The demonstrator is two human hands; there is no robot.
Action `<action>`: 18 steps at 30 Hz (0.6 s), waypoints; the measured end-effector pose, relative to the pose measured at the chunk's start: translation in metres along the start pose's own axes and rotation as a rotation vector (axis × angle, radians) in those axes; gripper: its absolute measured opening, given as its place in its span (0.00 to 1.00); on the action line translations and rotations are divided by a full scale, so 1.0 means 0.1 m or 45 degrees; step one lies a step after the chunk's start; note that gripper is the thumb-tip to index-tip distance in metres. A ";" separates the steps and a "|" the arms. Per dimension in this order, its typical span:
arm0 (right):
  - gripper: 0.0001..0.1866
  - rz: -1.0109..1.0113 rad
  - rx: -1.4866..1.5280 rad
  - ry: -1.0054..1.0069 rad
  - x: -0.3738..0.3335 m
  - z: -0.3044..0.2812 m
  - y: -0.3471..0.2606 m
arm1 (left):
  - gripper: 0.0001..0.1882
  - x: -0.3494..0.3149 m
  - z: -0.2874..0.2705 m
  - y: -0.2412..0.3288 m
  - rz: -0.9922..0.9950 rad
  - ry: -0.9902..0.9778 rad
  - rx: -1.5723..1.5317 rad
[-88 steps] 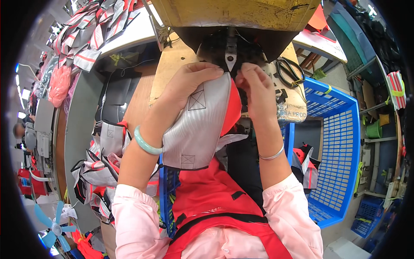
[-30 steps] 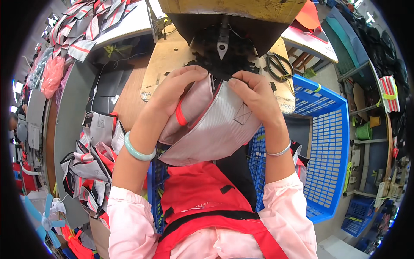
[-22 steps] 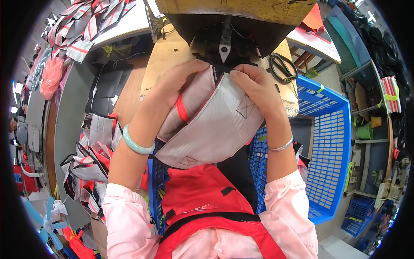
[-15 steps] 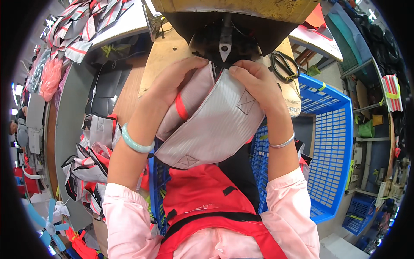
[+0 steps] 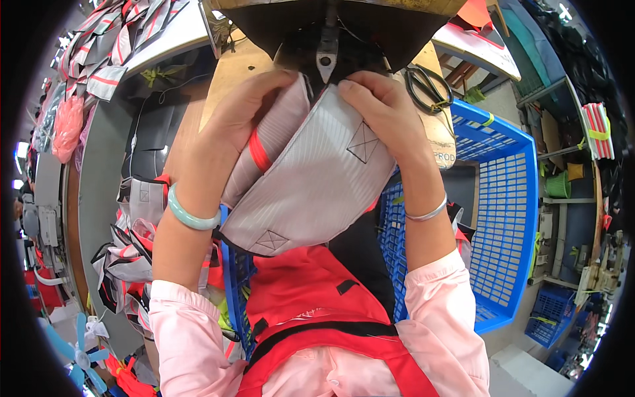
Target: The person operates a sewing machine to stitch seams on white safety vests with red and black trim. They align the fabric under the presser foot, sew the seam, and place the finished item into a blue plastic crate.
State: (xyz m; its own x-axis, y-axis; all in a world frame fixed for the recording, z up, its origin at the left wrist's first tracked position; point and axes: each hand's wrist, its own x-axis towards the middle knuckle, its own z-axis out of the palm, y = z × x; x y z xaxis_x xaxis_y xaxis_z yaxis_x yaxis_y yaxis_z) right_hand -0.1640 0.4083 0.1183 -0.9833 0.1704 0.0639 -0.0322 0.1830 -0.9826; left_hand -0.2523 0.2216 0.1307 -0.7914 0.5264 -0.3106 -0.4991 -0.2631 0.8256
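L hand [image 5: 245,109] & R hand [image 5: 387,109] are both clamped on a silver-grey, faintly ribbed fabric piece w/ dark edging & black stitched crossed boxes [image 5: 304,182]. The piece lies btwn the hands & mostly below the fingertips, its lower end over the red cloth apron w/ black trim [image 5: 291,278]. R thumb & index pinch its top corner, thumb on the near face; bulk of the panel slopes down-left from there. L fingers grip the upper L edge of a rolled-over part w/ a bright red band [image 5: 258,151]; some L fingertips are hidden, so can't tell exact contact.

Both grips sit just below the pointed metal machine part w/ a round hole [image 5: 325,61], which shows in the gap btwn the hands. Black-handled scissors [image 5: 428,92] lie R of R hand on the pale wooden board [image 5: 221,79]. Big blue slatted plastic basket [image 5: 531,198] is R of R forearm; heap of grey-&-red fabric pieces [image 5: 126,255] L of L forearm.
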 end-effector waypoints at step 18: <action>0.12 0.037 -0.163 -0.433 -1.40 -0.38 0.60 | 0.09 -0.91 -0.25 -0.59 0.389 -0.183 0.856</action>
State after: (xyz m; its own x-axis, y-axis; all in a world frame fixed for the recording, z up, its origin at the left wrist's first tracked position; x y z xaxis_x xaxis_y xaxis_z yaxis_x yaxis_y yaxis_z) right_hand -0.0210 0.4324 0.0570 -0.9875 -0.1507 -0.0469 -0.0015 0.3064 -0.9519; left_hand -0.1595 0.1692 0.0986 -0.7833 0.6216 0.0048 0.0949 0.1119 0.9892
